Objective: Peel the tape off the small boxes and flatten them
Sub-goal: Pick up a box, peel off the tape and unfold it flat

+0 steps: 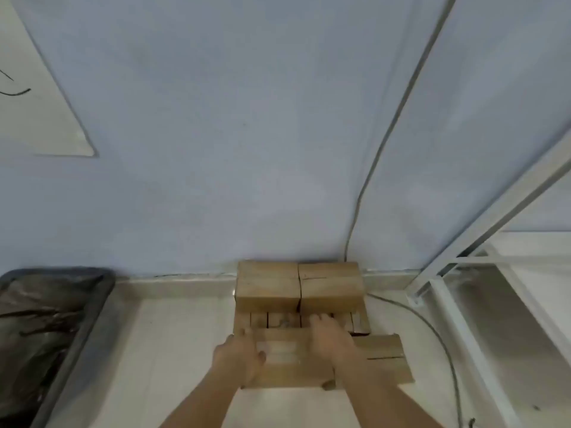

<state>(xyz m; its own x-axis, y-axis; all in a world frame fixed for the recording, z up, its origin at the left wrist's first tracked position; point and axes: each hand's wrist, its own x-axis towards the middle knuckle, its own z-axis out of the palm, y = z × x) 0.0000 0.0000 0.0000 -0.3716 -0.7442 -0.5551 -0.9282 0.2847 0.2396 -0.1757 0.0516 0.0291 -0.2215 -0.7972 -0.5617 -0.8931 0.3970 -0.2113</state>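
Two upright boxes (268, 285) (330, 285) counted, two flattened ones (287, 359) (386, 356), one bin (102, 291), one cable (370, 168), two hands (239, 356) (332, 341).

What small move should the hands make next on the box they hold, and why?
Probably the left hand should pick at an edge of the shiny tape strip on the box. Both hands, the right hand too, grip that box, its thumb lies beside the tape, and the tape looks still stuck on.

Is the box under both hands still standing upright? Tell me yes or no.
No: the box lies flat on the floor under the left hand and right hand, while two boxes stand behind it.
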